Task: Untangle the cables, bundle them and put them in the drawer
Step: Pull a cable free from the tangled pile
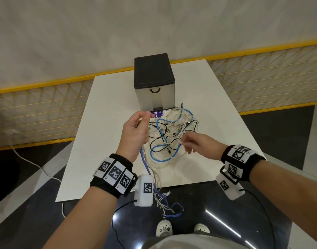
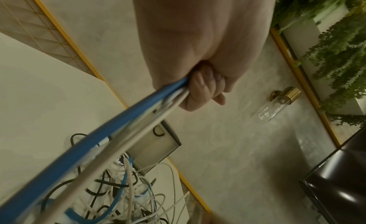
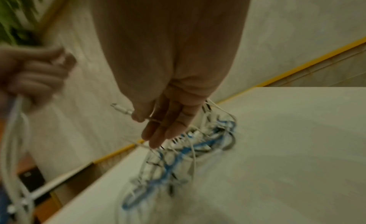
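Blue and white cables (image 2: 126, 117) clenched in left-hand fingers (image 2: 200, 89); white plug (image 3: 120, 109) seemingly pinched by right fingers (image 3: 138, 116)

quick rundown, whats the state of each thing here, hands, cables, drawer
Left hand: raised, fist gripping blue and white cable strands that hang off the table's near edge.
Right hand: pinching a white cable end, other fingers loose.
Tangle of white, blue and black cables: still knotted, lying on the table.
Small grey drawer unit with black top: drawer closed.
White table: carries the tangle and the drawer unit.
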### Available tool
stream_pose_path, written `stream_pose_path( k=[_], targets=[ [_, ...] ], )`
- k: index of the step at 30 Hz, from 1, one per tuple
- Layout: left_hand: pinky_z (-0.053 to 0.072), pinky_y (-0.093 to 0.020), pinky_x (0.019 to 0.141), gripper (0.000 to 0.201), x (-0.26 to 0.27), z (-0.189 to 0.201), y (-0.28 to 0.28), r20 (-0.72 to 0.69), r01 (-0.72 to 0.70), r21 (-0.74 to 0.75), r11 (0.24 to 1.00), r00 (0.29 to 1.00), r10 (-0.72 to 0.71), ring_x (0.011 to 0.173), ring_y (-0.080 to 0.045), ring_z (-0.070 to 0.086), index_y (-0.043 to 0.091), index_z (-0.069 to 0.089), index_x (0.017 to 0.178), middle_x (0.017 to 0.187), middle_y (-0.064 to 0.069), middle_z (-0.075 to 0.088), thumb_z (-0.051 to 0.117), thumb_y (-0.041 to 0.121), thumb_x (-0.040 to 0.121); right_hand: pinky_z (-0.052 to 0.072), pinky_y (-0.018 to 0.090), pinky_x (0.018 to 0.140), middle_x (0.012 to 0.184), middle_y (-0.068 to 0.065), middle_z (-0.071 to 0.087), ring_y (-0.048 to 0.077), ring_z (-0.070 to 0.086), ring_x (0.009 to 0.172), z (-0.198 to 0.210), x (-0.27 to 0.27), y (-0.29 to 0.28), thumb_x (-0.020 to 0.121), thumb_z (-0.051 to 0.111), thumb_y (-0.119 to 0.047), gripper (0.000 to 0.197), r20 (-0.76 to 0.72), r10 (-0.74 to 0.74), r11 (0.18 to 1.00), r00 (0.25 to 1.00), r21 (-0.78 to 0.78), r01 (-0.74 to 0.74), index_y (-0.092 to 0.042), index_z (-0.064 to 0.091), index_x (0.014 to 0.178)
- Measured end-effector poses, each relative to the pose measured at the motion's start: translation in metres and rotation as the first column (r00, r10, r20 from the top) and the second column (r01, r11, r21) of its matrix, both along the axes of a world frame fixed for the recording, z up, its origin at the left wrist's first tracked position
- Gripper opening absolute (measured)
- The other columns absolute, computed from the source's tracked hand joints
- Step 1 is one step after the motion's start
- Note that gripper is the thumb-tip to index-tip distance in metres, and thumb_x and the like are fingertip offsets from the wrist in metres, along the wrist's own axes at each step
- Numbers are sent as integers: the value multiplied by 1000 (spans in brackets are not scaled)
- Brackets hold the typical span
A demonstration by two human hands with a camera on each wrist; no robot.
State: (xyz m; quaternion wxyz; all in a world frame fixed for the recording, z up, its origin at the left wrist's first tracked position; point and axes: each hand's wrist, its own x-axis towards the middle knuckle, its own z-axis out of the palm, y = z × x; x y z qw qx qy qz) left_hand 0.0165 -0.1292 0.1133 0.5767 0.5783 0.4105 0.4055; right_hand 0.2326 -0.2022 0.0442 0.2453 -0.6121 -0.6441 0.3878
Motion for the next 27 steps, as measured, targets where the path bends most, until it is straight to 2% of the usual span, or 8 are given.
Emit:
stream_pose_path(
  k=[5,8,10,13,15,20,22,27],
  targets=[
    [26,-19,40,21,15,3,-3,-42,61,14,998,997,-60,42,-8,26,14,67,112,50,11,34,63,26,95,49,26,59,74,2,64,14,60,61,57,-34,14,99,46,-10,16,-316,-35,982,948,163,91,-2,58,94],
    [32,-15,39,20,24,13,-7,-32,76,44,996,997,-74,35,-6,37,-1,63,92,47,6,45,63,19,95,48,22,55,76,5,63,15,59,58,71,-51,16,99,45,-7,16,-415,-22,982,909,162,98,-13,58,91],
    [34,-17,37,26,27,15,-5,-26,61,76,995,998,-59,33,-10,43,2,52,77,46,0,48,61,17,97,47,20,56,77,6,63,14,58,58,73,-57,15,98,47,-6,13,-440,-18,986,898,143,89,-10,58,93],
    [38,-25,38,33,27,10,4,-32,13,100,995,999,-10,35,-20,45,14,48,69,53,-9,48,60,23,98,46,19,57,80,4,65,8,59,58,72,-62,17,97,51,-7,8,-422,-17,989,906,128,78,-8,57,102],
    [38,-26,41,31,28,10,7,-19,-35,92,995,999,36,37,-16,44,11,49,73,57,-8,49,55,25,101,47,21,57,80,3,66,7,57,58,71,-61,23,97,50,-10,8,-365,-24,984,931,155,86,-9,59,98],
    [28,-20,42,32,23,25,26,98,-162,62,985,983,155,44,-6,30,16,44,75,53,6,40,42,25,106,44,21,70,75,-5,67,7,55,69,49,-54,26,101,42,-20,29,-6,121,973,993,201,-117,-14,60,80],
    [26,-22,45,33,14,34,37,102,-212,76,974,974,204,48,-7,28,19,44,74,55,5,35,41,28,106,45,27,76,73,-4,62,16,56,73,34,-49,23,103,38,-19,32,-46,134,981,990,145,-126,-11,57,79],
    [35,-28,63,35,-10,49,57,132,-301,115,947,949,285,57,-11,32,20,44,73,58,6,33,38,29,106,45,18,68,71,-4,50,14,64,70,25,-36,27,103,36,-17,28,-182,47,998,982,57,-38,-15,47,77]
  ],
)
